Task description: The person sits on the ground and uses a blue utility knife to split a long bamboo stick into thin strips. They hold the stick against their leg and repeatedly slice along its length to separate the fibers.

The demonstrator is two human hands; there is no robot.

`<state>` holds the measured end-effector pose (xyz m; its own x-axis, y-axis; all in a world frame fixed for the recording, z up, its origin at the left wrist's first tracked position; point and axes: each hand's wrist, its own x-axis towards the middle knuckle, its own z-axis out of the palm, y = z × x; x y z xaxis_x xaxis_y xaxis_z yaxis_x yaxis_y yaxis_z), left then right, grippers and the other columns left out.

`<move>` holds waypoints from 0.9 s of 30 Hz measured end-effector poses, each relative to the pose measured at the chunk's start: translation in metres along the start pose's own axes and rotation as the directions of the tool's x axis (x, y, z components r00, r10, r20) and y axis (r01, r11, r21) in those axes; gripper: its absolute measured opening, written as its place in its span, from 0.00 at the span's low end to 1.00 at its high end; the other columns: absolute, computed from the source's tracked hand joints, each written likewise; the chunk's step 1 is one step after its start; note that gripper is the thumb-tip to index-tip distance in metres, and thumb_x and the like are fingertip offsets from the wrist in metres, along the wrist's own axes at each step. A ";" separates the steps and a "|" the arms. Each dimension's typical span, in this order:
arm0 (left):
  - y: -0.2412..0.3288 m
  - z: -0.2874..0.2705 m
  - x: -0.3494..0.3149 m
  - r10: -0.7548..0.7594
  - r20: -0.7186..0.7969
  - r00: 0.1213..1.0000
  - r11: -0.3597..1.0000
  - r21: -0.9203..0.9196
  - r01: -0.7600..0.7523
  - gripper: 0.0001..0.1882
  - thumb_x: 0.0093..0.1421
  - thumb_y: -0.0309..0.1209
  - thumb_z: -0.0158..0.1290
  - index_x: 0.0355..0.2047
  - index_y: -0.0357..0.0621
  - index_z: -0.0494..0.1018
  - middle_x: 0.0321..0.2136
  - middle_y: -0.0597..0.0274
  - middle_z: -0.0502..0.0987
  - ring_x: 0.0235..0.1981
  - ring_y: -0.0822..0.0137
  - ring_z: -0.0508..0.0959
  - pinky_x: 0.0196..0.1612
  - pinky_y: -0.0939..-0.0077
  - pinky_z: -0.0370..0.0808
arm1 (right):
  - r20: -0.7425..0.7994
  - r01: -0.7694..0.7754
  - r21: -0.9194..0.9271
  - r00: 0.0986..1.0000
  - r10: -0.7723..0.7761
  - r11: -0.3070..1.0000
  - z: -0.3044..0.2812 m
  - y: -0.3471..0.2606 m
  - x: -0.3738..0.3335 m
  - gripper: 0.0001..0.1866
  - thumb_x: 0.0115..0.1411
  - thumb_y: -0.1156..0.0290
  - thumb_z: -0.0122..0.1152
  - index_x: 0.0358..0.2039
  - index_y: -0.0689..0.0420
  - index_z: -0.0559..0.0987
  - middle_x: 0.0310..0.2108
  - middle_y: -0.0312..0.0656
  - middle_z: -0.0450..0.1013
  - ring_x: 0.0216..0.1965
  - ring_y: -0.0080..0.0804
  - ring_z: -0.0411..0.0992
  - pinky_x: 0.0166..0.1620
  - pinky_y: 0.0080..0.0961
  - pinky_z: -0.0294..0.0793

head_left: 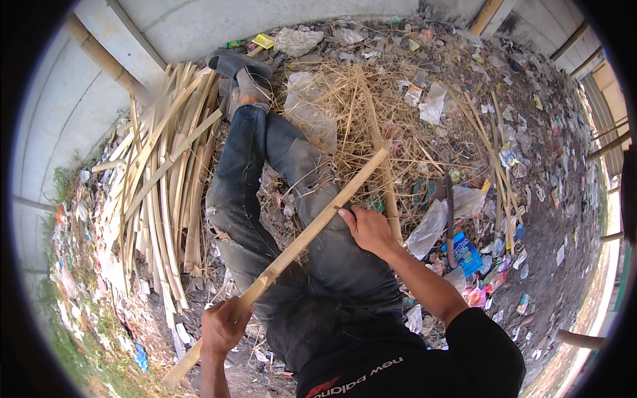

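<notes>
A long, pale bamboo strip (pixel 292 251) lies slantwise across my lap, its far end beyond my right thigh and its near end at the lower left. My left hand (pixel 222 325) is wrapped around the strip near its lower end, below a node. Further up, my right hand (pixel 369 229) rests over my right thigh with its fingers curled at the strip's edge; its fingertips are partly hidden. Beside my right leg lies a loose bamboo piece (pixel 378 142). A dark, slightly curved blade-like tool (pixel 450 225) is on the ground to the right.
A heap of split bamboo strips (pixel 162 179) leans left of my legs. Thin shavings (pixel 345 89) cover the ground ahead, with several long strips (pixel 494 156) further right. Plastic litter and a blue packet (pixel 466 254) are scattered around. A grey wall (pixel 206 26) stands behind.
</notes>
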<state>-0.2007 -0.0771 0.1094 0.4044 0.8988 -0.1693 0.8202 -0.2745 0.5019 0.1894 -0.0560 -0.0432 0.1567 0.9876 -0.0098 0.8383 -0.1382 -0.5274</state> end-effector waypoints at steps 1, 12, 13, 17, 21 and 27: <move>-0.001 -0.003 0.001 0.029 -0.006 1.000 1.000 0.007 -0.029 0.12 0.59 0.34 0.69 0.34 0.41 0.80 0.20 0.51 0.78 0.21 0.46 0.80 0.24 0.56 0.73 | -0.006 0.001 -0.011 1.000 -0.001 1.000 0.000 0.000 0.000 0.29 0.76 0.48 0.48 0.31 0.63 0.77 0.21 0.58 0.77 0.26 0.61 0.78 0.31 0.53 0.77; -0.061 -0.053 -0.043 -0.209 0.020 0.978 0.978 -0.013 0.209 0.15 0.55 0.38 0.70 0.25 0.38 0.82 0.13 0.56 0.72 0.13 0.64 0.69 0.20 0.62 0.63 | -0.230 -0.503 -0.109 0.852 0.470 0.857 -0.032 0.171 0.027 0.35 0.76 0.41 0.41 0.38 0.64 0.80 0.34 0.62 0.80 0.41 0.66 0.79 0.45 0.58 0.77; -0.072 -0.053 -0.052 -0.225 0.021 0.974 0.974 -0.007 0.225 0.16 0.55 0.39 0.70 0.25 0.38 0.82 0.12 0.57 0.71 0.13 0.65 0.68 0.20 0.63 0.63 | -0.261 -0.550 -0.153 0.824 0.503 0.821 -0.039 0.184 0.026 0.34 0.76 0.42 0.41 0.39 0.64 0.80 0.35 0.63 0.81 0.41 0.66 0.79 0.46 0.58 0.76; -0.062 -0.023 -0.044 -0.166 0.031 0.986 0.985 -0.039 0.167 0.16 0.55 0.39 0.71 0.27 0.37 0.82 0.14 0.57 0.72 0.15 0.62 0.69 0.21 0.63 0.64 | -0.273 -0.389 0.009 0.885 0.376 0.921 -0.054 0.158 0.037 0.32 0.76 0.44 0.43 0.40 0.63 0.79 0.33 0.63 0.79 0.39 0.67 0.78 0.43 0.59 0.75; -0.047 0.007 -0.013 -0.095 -0.041 0.995 0.995 -0.015 0.094 0.16 0.56 0.40 0.71 0.33 0.40 0.83 0.18 0.51 0.78 0.20 0.52 0.80 0.25 0.60 0.74 | -0.157 -0.229 0.032 0.960 0.231 0.973 -0.057 0.089 0.040 0.29 0.76 0.46 0.45 0.41 0.63 0.78 0.28 0.61 0.78 0.34 0.65 0.78 0.39 0.57 0.75; 0.000 0.063 0.051 -0.047 -0.107 0.993 0.999 0.019 0.049 0.18 0.59 0.45 0.69 0.29 0.43 0.80 0.20 0.52 0.79 0.22 0.46 0.81 0.26 0.54 0.75 | 0.099 -0.068 0.098 0.993 0.058 0.993 -0.035 0.044 0.025 0.27 0.77 0.49 0.45 0.42 0.64 0.79 0.25 0.59 0.77 0.30 0.64 0.77 0.36 0.55 0.74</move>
<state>-0.1544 -0.0527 0.0469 0.3203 0.9419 -0.1010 0.8465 -0.2367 0.4770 0.2488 -0.0400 -0.0372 0.1528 0.9804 -0.1241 0.7704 -0.1969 -0.6063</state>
